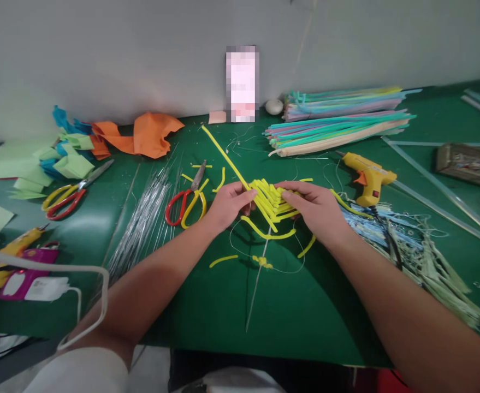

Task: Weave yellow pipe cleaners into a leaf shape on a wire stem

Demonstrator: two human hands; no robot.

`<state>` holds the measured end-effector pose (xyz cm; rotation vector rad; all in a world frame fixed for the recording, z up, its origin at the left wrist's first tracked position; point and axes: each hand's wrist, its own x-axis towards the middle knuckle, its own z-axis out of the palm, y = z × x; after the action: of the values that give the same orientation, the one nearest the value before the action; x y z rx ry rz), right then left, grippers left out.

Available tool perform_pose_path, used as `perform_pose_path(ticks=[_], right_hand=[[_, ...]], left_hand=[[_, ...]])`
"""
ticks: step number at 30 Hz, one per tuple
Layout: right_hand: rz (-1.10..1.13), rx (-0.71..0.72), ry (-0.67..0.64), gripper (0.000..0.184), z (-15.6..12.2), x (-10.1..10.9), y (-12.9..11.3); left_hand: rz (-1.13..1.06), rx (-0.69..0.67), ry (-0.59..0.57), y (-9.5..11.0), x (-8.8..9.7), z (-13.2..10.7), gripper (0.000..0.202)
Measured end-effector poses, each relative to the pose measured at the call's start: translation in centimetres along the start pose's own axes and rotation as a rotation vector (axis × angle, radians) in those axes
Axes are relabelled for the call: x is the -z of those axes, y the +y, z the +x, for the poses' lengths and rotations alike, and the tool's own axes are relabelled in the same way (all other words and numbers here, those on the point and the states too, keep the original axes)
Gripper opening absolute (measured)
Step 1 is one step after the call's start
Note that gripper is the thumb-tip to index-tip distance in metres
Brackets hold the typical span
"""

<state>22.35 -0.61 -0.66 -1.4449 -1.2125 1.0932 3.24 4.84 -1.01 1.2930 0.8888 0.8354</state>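
Between my two hands is a leaf-like piece of woven yellow pipe cleaners (273, 201), its strips meeting in a V. My left hand (232, 205) pinches its left edge, where one long yellow strip sticks out up and to the left. On the opposite edge, my right hand (314, 207) has thumb and fingers closed on the weave. Just below lie a curved yellow pipe cleaner (267, 234) and a thin wire stem (255, 295) with a small yellow knot (262, 262). Red-and-yellow scissors (187, 203) rest left of my left hand among short yellow offcuts.
Bundles of pastel pipe cleaners (342, 131) lie at the back right, near a yellow glue gun (368, 173). Silver wires (141, 218) and second scissors (70, 197) are on the left, with orange paper (152, 136) behind. A phone (242, 84) leans on the wall. A white cable (102, 295) loops front left.
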Motion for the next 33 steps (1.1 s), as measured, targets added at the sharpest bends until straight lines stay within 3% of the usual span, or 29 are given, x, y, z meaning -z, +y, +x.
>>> perform_pose_path(ticks=[6,9,13,15,17,22,25,28,33], right_hand=[[0.037,-0.013,0.038,0.029,0.07,0.12,0.06],[0.051,-0.019,0.044,0.029,0.14,0.16,0.05],[0.056,-0.047,0.085,0.028,0.2,0.23,-0.03],[0.061,-0.05,0.113,0.028,0.26,0.26,0.01],[0.07,-0.044,0.132,0.029,0.32,0.29,0.12],[0.099,-0.028,0.149,0.029,0.34,0.31,0.19],[0.112,-0.023,0.165,0.027,0.21,0.33,0.01],[0.128,-0.009,0.162,0.027,0.11,0.36,-0.11],[0.132,-0.011,0.158,0.027,0.15,0.41,0.11]], left_hand=[[-0.002,-0.049,0.061,-0.21,0.18,0.02,0.029],[-0.035,-0.073,0.184,-0.54,0.39,0.19,0.021],[-0.096,-0.228,0.386,-0.79,0.64,0.24,0.011],[-0.099,-0.284,0.424,-0.86,0.7,0.16,0.01],[-0.097,-0.291,0.386,-0.93,0.68,0.05,0.01],[-0.096,-0.207,0.143,-0.87,0.35,-0.27,0.011],[-0.069,-0.197,0.057,-0.69,0.14,-0.39,0.009],[-0.058,-0.22,0.062,-0.59,0.09,-0.39,0.009],[-0.166,-0.127,0.188,-0.58,0.19,-0.25,0.016]])
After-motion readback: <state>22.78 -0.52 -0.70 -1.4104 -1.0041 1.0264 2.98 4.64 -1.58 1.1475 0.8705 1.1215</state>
